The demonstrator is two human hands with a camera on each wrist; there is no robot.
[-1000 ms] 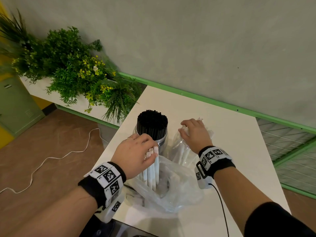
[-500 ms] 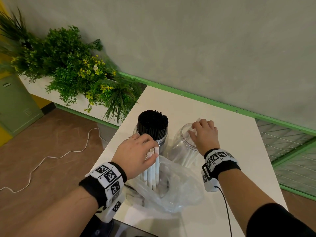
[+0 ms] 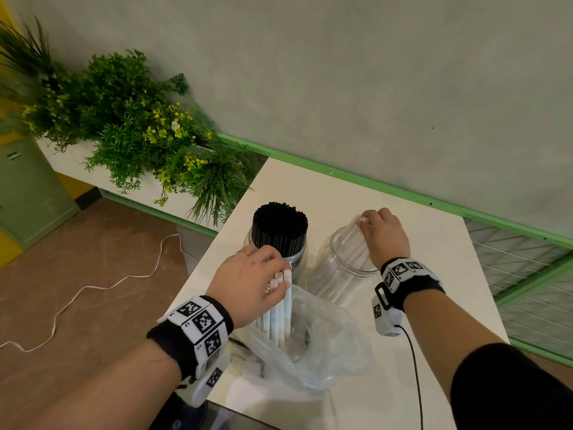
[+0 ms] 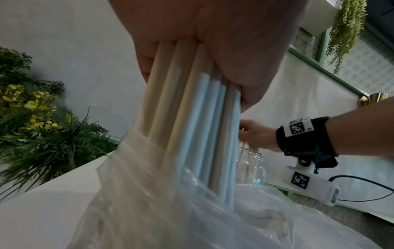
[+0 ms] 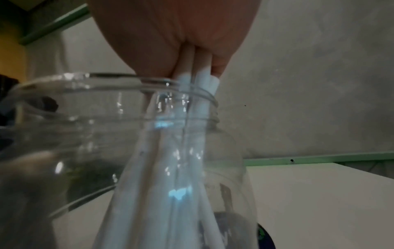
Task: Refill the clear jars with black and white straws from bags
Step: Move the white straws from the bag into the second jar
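Observation:
Two clear jars stand on the white table point(image 3: 434, 243). The left jar point(image 3: 273, 262) is packed with black straws point(image 3: 279, 225). The right jar point(image 3: 338, 271) point(image 5: 106, 134) holds a few white straws point(image 3: 356, 252) point(image 5: 181, 160) leaning against its far rim. My right hand point(image 3: 383, 234) point(image 4: 253, 134) grips their top ends above that rim. In front lies a clear plastic bag point(image 3: 313, 346) point(image 4: 170, 210). My left hand point(image 3: 251, 283) holds a bundle of white straws point(image 3: 280, 311) point(image 4: 192, 121) upright, with their lower ends inside the bag.
A planter of green plants with yellow flowers point(image 3: 133, 131) stands left of the table against the grey wall. A white cable point(image 3: 93, 287) runs over the brown floor. A black cable point(image 3: 415, 367) trails from my right wrist across the table's near right part.
My right hand has moved from the jar's near left side to its far rim, carrying the white straw tops with it. The left hand has stayed still with its bundle.

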